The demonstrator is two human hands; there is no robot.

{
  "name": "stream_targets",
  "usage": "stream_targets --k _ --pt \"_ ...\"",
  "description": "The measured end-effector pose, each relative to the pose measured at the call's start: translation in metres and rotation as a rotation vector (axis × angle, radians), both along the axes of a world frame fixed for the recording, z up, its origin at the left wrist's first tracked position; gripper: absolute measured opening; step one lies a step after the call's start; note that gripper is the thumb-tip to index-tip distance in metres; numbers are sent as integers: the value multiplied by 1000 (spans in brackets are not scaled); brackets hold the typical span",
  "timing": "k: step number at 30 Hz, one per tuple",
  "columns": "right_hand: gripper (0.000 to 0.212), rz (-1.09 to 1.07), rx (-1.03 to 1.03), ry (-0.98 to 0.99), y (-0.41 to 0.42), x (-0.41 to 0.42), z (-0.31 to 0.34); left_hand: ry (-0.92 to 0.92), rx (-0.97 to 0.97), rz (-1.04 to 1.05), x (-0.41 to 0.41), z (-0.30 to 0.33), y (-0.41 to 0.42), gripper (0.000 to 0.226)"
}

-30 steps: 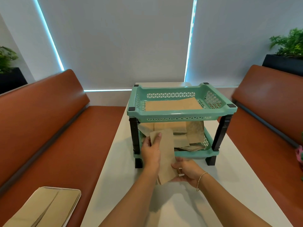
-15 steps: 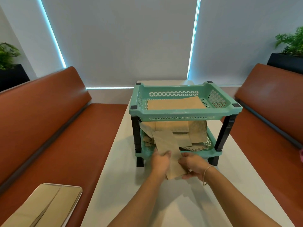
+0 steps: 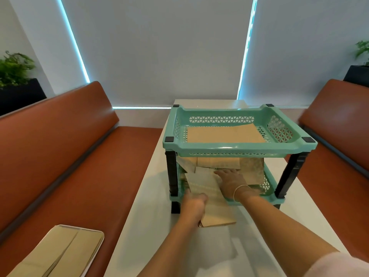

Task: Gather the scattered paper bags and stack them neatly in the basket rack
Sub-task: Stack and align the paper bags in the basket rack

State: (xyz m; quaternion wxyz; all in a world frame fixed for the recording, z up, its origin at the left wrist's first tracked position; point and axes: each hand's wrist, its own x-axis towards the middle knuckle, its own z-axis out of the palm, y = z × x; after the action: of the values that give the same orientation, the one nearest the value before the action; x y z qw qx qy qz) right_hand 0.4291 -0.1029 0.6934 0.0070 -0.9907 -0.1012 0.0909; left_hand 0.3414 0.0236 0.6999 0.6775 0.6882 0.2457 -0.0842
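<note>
The bag lies half in the rack's lower tier, its near end jutting out over the table; the left hand grips that near end at its left edge, fingers curled under the paper, while the right hand reaches in under the top tier and lies flat, fingers straight, on the bag's far right part and the bags beside it.

On the left bench a tray holding flat brown paper sits by the near corner; a plant stands behind that bench; the white table runs down the middle with the rack toward its far edge; another bench and plant are on the right.

The top tier's front rim and the left black post crowd the opening that the bag passes through; the top tier holds a flat stack of brown bags; the lower tier holds several bags lying overlapped and askew.
</note>
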Motion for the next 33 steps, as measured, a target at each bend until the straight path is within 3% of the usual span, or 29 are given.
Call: stream_targets --k 4,9,14,18,25,28,33 --pt "35 48 -11 -41 8 7 -3 17 -15 -36 -3 -1 3 42" --pt "29 -55 149 -90 8 8 7 50 -37 -47 -2 2 7 42" --pt "24 -235 308 -345 -10 7 28 22 -66 -82 -8 -1 3 42" --pt "57 -493 628 -491 -29 10 32 30 -20 -65 -9 -6 5 38" --pt "49 -209 367 -442 -36 -6 42 79 -17 -73 -9 -12 3 46" --pt "31 -101 236 -283 -31 -23 59 57 -45 -68 -10 -13 3 38" --pt "35 225 95 -176 -9 -46 62 20 -78 -73 -10 -10 2 23"
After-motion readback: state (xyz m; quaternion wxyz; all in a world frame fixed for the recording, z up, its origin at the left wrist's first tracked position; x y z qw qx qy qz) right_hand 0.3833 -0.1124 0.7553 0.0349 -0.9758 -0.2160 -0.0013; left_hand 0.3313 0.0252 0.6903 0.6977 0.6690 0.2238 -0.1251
